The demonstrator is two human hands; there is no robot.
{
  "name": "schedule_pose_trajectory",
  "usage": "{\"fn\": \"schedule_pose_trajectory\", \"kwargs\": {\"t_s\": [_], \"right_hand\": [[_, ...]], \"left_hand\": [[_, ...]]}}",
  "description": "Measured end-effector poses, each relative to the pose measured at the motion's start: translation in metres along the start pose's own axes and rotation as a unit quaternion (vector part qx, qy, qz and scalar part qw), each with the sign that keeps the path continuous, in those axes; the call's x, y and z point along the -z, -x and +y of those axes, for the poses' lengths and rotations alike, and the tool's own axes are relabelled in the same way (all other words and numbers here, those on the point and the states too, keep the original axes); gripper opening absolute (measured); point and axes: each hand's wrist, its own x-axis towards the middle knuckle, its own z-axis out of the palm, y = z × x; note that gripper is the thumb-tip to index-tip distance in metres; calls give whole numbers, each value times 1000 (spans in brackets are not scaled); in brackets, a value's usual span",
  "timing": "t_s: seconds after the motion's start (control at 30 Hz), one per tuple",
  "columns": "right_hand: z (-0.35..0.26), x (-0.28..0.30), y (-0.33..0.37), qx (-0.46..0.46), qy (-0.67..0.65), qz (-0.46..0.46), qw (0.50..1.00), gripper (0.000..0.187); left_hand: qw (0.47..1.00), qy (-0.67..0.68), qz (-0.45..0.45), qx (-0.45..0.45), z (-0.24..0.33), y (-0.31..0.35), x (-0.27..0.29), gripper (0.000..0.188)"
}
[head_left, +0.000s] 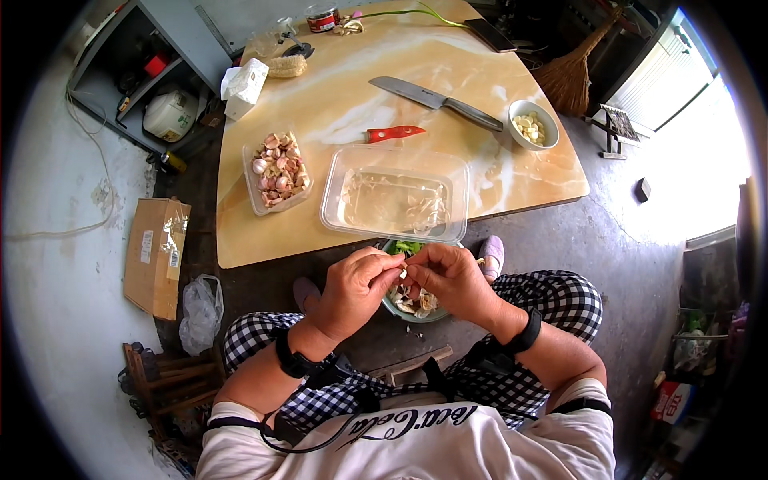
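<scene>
Between the fingertips of my left hand (356, 286) and my right hand (458, 282) is a small pale garlic clove (403, 274), mostly covered by the fingers. Both hands are closed in a pinch and meet just off the table's near edge. Below them sits a bowl (438, 317) of garlic skins, with something leafy green at its far side. On the table, a transparent plastic tub (394, 154) stands at the edge with thin papery bits inside. To its left, a smaller tub holds unpeeled garlic (280, 172). Peeled cloves (530, 128) fill part of a white bowl (552, 138) at the right.
A large knife (436, 100) and a red-handled small knife (394, 134) lie on the marbled table (264, 236). A tissue pack (245, 88) and a dark phone (490, 35) are farther back. A cardboard box (157, 258) and plastic bag (201, 314) stand left on the floor.
</scene>
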Motion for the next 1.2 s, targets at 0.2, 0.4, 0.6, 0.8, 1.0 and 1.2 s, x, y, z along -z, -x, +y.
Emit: {"fn": "schedule_pose_trajectory", "kwargs": {"t_s": [0.2, 0.4, 0.6, 0.8, 1.0, 1.2], "right_hand": [[2, -1, 0, -8, -57, -3, 998, 9], [4, -4, 0, 0, -71, 6, 997, 9], [3, -4, -2, 0, -74, 13, 997, 9], [1, -5, -2, -11, -70, 19, 997, 10], [1, -3, -2, -11, -51, 10, 999, 12], [5, -3, -1, -14, -71, -1, 997, 11]], "left_hand": [[999, 26, 20, 7, 2, 1, -4, 19], [999, 30, 20, 4, 6, 1, -4, 18], [975, 181, -3, 130, 6, 1, -3, 16], [954, 242, -14, 180, 0, 3, -3, 17], [973, 184, -8, 140, 0, 4, -4, 16], [978, 161, -17, 129, 0, 4, -4, 16]]}}
